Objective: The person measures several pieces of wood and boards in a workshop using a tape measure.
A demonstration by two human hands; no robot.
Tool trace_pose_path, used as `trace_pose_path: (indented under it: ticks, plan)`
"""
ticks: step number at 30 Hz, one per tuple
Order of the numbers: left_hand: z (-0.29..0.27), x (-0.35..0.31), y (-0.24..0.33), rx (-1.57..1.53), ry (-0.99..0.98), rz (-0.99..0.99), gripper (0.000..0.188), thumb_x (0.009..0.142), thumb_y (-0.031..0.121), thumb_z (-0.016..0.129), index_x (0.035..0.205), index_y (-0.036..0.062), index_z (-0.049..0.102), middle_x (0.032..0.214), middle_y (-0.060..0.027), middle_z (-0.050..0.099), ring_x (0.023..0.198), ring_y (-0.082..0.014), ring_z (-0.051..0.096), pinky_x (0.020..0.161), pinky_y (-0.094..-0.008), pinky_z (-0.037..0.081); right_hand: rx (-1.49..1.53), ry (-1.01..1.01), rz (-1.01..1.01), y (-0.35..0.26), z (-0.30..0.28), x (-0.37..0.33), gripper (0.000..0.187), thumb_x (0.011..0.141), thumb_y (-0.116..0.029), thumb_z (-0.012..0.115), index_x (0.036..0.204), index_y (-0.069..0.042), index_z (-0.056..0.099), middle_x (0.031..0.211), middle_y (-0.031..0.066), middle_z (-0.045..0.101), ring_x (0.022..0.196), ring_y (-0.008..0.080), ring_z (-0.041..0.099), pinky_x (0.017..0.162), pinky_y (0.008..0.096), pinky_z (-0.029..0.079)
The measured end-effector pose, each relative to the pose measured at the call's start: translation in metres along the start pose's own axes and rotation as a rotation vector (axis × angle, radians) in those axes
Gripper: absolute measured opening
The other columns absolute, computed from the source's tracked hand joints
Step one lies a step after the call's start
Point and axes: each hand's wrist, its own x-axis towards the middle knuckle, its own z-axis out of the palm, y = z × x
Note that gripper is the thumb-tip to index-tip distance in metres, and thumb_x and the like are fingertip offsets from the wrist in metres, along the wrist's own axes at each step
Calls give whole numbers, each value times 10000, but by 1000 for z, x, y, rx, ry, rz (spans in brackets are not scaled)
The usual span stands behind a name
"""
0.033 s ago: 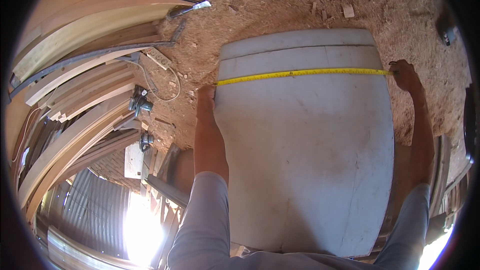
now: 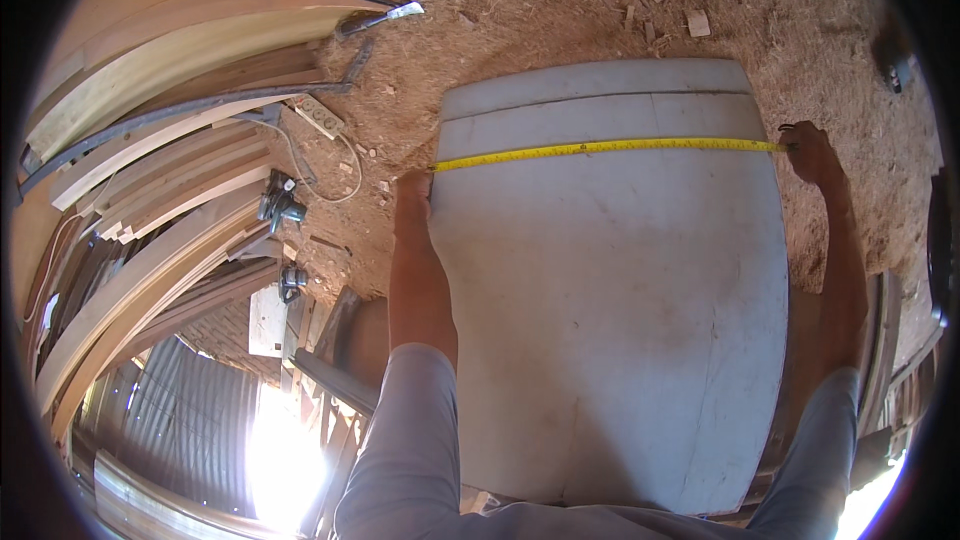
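Note:
A yellow tape measure (image 2: 600,146) is stretched across a large grey panel (image 2: 610,290), from its left edge to its right edge. My left hand (image 2: 412,186) closes on the tape's left end at the panel's edge; its fingertips are partly hidden. At the right edge my right hand (image 2: 812,154) is closed around the tape's other end, with a dark loop showing by the fingers. The panel lies flat, with a dark seam running across it beyond the tape and thin cracks at the lower right.
Curved planks (image 2: 180,175) are stacked on the left. Near them lie a power strip (image 2: 318,117) with a pale cable and two power tools, one of them a blue-grey tool (image 2: 282,204). Sawdust and wood scraps cover the ground (image 2: 560,10). Corrugated metal (image 2: 190,420) stands at the lower left.

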Motion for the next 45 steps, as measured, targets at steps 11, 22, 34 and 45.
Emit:
trace_pose_path:
  ticks: [11, 22, 34, 45]
  plan:
    - [-24, 27, -1, 115, -10, -111, 190, 889, 172, 615, 1021, 47, 672, 880, -45, 657, 740, -183, 610, 688, -317, 500, -16, -98, 151, 4, 6, 5, 258, 840, -71, 572, 981, -185, 755, 1047, 114, 677, 1087, 303, 608, 933, 456, 484]
    - [-48, 62, -4, 207, 83, -122, 214, 914, 188, 622, 1051, 33, 676, 938, -72, 687, 808, -213, 654, 727, -339, 531, 71, 76, 174, 14, 13, -12, 295, 829, -74, 638, 1030, -260, 749, 1208, 69, 590, 1181, 330, 533, 996, 462, 446]
    - [-33, 58, -12, 184, 98, -56, 197, 885, 154, 605, 973, 10, 706, 788, -40, 645, 711, -161, 600, 624, -338, 489, 39, 57, 202, 10, 9, -22, 327, 833, -72, 639, 1085, -256, 740, 1328, 57, 543, 1243, 316, 480, 1016, 462, 430]
    - [-17, 83, -40, 1053, 161, 291, 386, 943, 248, 461, 1013, -46, 701, 1035, -216, 704, 963, -319, 676, 798, -436, 512, -17, 21, 299, -7, -10, -32, 337, 857, -61, 605, 1101, -251, 740, 1317, 56, 544, 1228, 307, 491, 1007, 461, 447]
